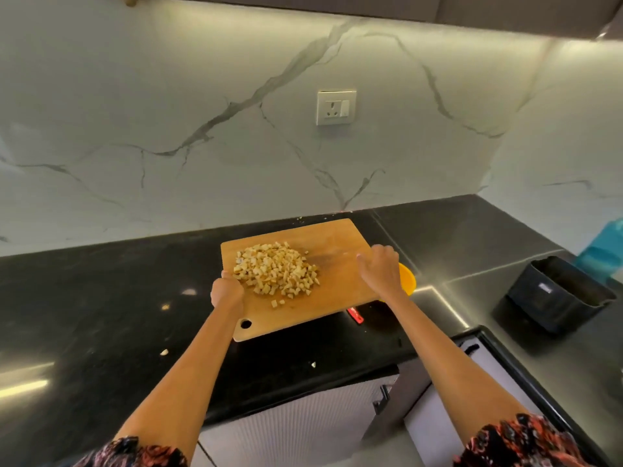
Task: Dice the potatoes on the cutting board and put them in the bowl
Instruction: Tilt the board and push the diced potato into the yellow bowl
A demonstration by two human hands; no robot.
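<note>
Potato cubes [277,272] lay heaped in a pale yellow pile on the left half of the wooden cutting board [333,241], with two stray pieces sitting apart from the heap nearer the person. Both hands held the board: the left hand [226,292] was curled around its left edge just beside the pile, fingers wrapped under the wood, and the right hand [382,269] grasped the right edge, knuckles up and thumb lying on the top surface. The board sat askew over the black countertop [101,298], its hanging hole at the near corner, and whether it was lifted or resting on the stone could not be told. An orange bowl [408,278] showed only as a curved sliver just behind the right hand, mostly hidden by the board and wrist, so its contents could not be seen. A knife with a red handle [355,315] poked out from beneath the board's near right edge, its blade out of sight. A few small pale scraps dotted the countertop near the person. Farther right stood a dark rectangular container [553,294], with something turquoise [606,247] behind it at the frame's edge. A white wall socket [336,107] was set in the marble-patterned backsplash above the board.
</note>
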